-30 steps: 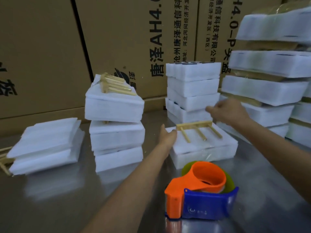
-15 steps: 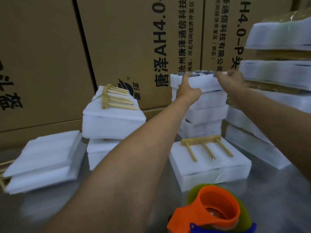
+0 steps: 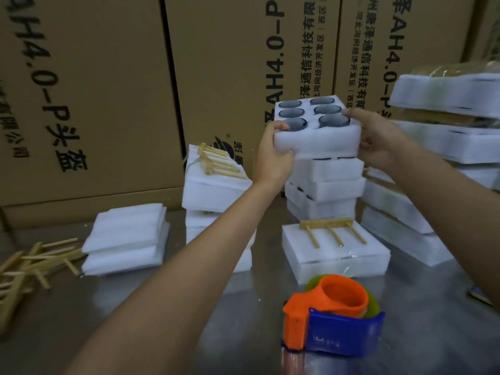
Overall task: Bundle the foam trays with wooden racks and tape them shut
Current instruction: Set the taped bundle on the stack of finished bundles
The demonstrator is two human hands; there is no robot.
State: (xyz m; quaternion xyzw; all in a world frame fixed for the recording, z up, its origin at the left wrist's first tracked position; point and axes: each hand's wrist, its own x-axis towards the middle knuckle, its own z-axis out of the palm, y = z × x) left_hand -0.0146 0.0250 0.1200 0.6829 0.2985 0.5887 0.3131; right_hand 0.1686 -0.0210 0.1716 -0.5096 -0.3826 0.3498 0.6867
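Both hands hold a white foam tray with several dark round discs set in its top, lifted and tilted just above a stack of similar trays. My left hand grips its left end, my right hand its right side. In front of the stack lies a taped foam bundle with a wooden rack on top. An orange and blue tape dispenser stands at the near centre of the steel table.
A second pile of taped bundles topped by a wooden rack stands left of my left arm. Flat foam sheets and loose wooden racks lie far left. More bundles stack up at the right. Cardboard boxes wall off the back.
Both hands rose from the bundle on the table to the top of the middle stack, took hold of the top tray and lifted it clear, tilting it toward me.
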